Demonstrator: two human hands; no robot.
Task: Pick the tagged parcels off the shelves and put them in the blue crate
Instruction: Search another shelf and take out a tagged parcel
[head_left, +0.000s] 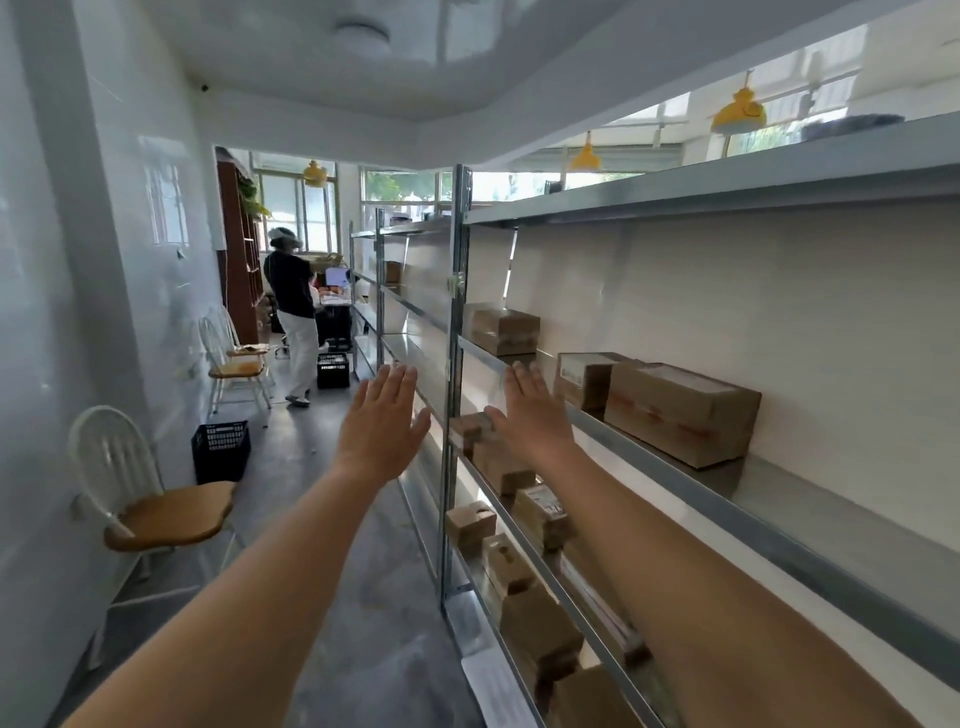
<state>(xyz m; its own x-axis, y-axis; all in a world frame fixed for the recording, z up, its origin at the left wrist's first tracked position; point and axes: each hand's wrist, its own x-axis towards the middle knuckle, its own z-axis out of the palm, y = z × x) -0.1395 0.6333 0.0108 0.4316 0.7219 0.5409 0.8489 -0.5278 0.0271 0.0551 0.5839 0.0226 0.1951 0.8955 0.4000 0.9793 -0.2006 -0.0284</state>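
Grey concrete floor runs down a narrow aisle between a white wall and metal shelves on the right. Both arms reach forward, fingers straight and together, holding nothing: the left hand hangs over the aisle, and the right hand is in front of the shelf edge beside the upright post. Brown cardboard parcels sit on the shelves, three on the level by the right hand and more on the lower levels, partly hidden by the right forearm; no tags can be made out. Three white chairs stand along the left wall. Two dark crates rest on the floor, their colour hard to tell. Another person stands far down the aisle.
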